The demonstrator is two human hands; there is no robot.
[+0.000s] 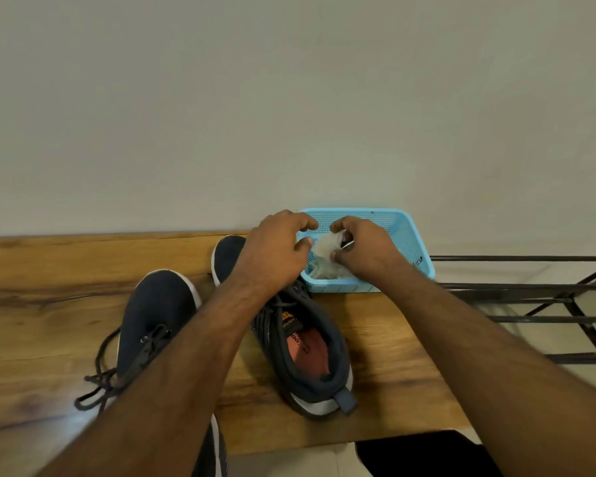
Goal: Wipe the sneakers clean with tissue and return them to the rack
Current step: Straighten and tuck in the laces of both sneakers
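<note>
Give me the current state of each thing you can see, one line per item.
Crumpled white tissue: in the basket, pinched by the right hand.
Light blue perforated plastic basket: upright on the tabletop, against the wall.
Left dark navy sneaker: upright on the table, laces loose.
Right dark navy sneaker: upright, laces loose.
Left hand: fingers curled at the basket rim, holding nothing.
Right hand: grips tissue.
Black metal rack: no shoes visible on it.
</note>
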